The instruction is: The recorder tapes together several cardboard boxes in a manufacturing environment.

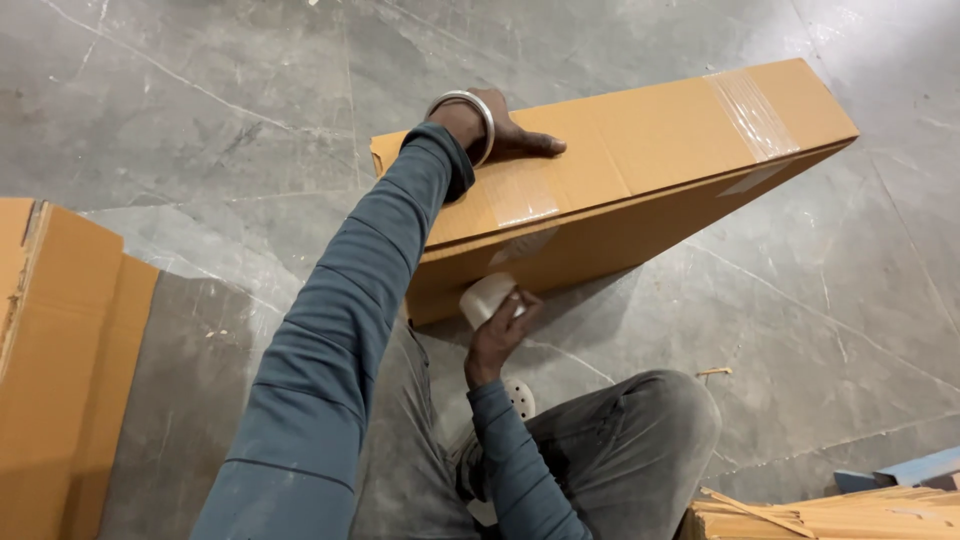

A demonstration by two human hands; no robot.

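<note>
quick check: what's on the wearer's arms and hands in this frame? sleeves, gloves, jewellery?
Both arms wear long, snug blue-grey sleeves with fine stitched seams, ending at the wrist in plain cuffs. The left hand is bare, with a smooth silver-coloured metal bangle at the wrist. The right hand is bare too; no ring, watch or glove shows on it.
</note>
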